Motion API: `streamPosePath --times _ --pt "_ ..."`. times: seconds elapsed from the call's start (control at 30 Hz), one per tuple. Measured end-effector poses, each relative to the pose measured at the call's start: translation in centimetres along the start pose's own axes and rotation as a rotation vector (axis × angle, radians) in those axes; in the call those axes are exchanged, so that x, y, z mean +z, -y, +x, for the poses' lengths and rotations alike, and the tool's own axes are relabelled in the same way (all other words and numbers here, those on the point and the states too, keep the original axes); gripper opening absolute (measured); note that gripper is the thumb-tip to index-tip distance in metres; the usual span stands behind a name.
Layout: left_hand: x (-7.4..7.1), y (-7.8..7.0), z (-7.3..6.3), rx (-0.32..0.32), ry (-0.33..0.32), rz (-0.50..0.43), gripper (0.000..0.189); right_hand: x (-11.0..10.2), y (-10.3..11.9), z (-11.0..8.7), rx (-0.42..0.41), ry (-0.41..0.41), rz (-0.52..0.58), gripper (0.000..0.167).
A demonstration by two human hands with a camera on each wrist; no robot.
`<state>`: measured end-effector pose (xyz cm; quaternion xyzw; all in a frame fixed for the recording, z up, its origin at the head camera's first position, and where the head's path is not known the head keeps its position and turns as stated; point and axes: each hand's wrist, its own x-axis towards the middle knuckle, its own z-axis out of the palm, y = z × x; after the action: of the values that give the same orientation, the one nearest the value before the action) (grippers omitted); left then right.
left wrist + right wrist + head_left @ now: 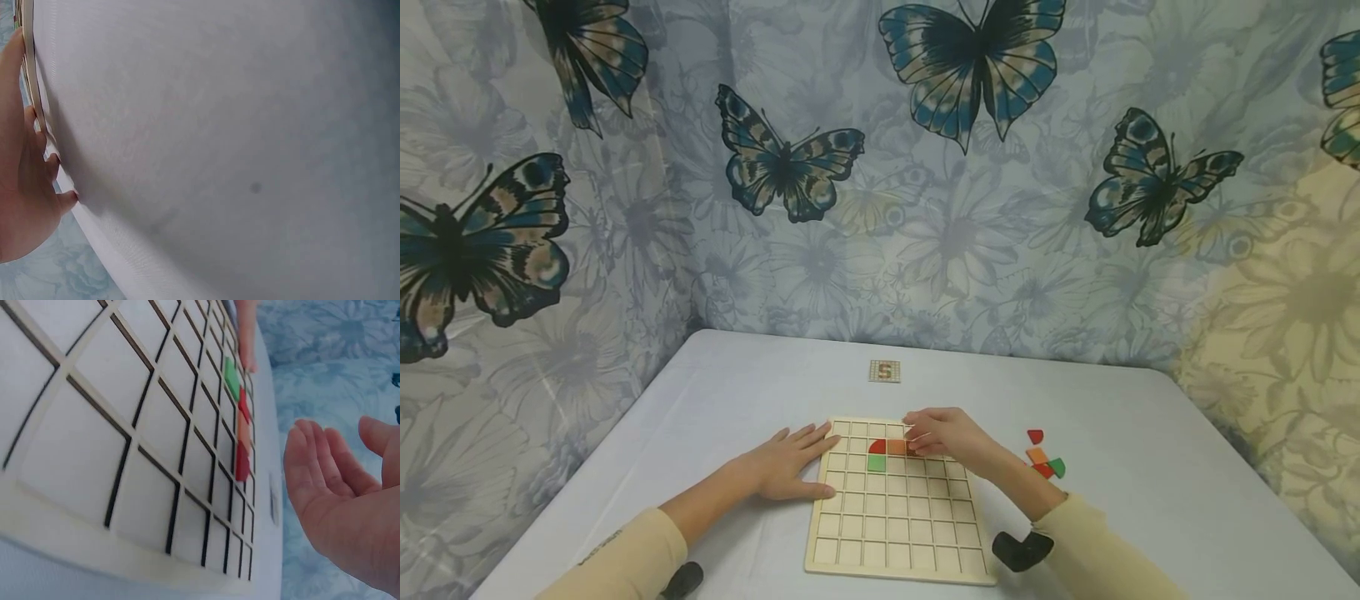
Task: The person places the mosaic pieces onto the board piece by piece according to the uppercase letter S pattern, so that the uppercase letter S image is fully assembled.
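A pale wooden grid board (897, 531) lies on the table. In its upper rows sit a red rounded piece (877, 447), an orange square (896, 447) to its right and a green square (877, 463) below the red one. Another red piece (242, 461) follows the orange one, partly covered by the right hand in the head view. My left hand (790, 467) rests spread at the board's left edge, fingertips and thumb on the rim. Over the upper right of the board hovers my right hand (953, 435), fingers loosely bent with nothing between them in the right wrist view.
Right of the board lie loose pieces: a red one (1036, 436), an orange square (1037, 456), another red one (1043, 472) and a green one (1057, 467). A small card (884, 372) with an S-like pattern lies beyond the board. Butterfly-print cloth (955, 275) hangs behind the white table (760, 375).
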<state>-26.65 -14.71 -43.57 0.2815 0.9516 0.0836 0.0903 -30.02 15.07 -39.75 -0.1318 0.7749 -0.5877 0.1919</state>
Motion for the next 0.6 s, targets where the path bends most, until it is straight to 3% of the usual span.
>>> streamPosePath --times 0.6 --pt "-0.2 -0.1 0.0 -0.002 0.013 -0.006 0.088 -5.6 0.5 -2.7 0.001 -0.076 0.093 0.058"
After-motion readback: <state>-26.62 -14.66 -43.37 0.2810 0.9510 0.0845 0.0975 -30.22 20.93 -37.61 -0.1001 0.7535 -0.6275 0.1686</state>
